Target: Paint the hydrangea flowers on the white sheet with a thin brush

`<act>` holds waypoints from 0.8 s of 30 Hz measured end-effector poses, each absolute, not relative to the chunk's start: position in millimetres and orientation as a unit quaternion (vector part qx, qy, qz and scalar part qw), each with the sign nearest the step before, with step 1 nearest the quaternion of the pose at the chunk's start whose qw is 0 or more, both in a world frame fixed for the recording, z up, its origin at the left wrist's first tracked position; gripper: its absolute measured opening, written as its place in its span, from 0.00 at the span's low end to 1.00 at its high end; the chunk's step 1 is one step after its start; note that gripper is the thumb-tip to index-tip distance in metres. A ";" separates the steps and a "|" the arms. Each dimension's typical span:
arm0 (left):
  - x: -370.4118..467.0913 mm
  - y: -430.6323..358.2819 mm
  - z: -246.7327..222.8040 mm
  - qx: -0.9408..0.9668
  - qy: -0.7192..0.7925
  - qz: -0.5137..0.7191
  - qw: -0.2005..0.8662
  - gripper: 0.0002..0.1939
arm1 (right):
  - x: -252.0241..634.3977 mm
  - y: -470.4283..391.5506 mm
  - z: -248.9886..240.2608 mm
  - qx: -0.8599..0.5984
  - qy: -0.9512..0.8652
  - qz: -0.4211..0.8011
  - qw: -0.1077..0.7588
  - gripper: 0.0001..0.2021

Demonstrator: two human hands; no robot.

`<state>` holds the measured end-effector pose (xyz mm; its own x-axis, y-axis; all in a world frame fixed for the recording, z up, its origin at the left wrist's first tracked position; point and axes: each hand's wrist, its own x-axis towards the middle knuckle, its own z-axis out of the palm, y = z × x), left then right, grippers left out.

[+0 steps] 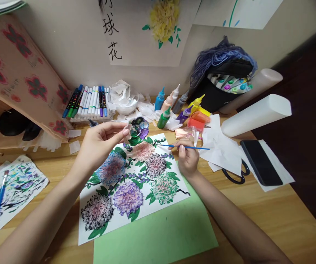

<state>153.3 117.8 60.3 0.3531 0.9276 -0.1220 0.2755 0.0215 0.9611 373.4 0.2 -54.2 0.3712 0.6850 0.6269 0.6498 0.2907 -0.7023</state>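
My left hand [102, 141] pinches the rim of a small round paint palette [138, 130], its wells smeared with green, purple and black. In my right hand [186, 157] is a thin blue paintbrush [196, 147], its tip pointing left over the top of the painting. The painting [91, 237] is a white sheet with several round textured flowers in blue, pink, black, purple and green, joined by leaves and dark twigs. It lies partly on a light green sheet [158, 240]. Whether the brush tip touches the paper I cannot tell.
Behind the painting stand several paint bottles [163, 118], a bowl of torn paper [124, 104] and a marker rack [89, 101]. To the right lie scissors [236, 180], a phone [261, 161] and a white bottle [257, 115]. A paint-stained cloth [22, 183] with another brush [2, 194] lies left.
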 end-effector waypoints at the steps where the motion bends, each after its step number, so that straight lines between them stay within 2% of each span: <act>1: 153.2 118.1 60.1 0.629 0.479 0.307 0.530 0.16 | 373.5 0.2 -54.1 -0.596 -0.567 0.022 0.569 0.09; 21: 152.1 118.4 58.5 0.623 0.470 0.311 0.542 0.14 | 374.9 -0.8 -53.4 -0.612 -0.563 0.022 0.555 0.08; 24: 152.7 118.8 58.4 0.613 0.467 0.313 0.555 0.15 | 374.7 -0.9 -53.7 -0.601 -0.550 0.006 0.580 0.08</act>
<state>152.7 118.8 58.4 0.3670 0.9204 -0.1347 0.2259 0.0523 0.9728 374.7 -0.9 -53.7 0.3942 0.6684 0.6308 0.6538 0.2784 -0.7036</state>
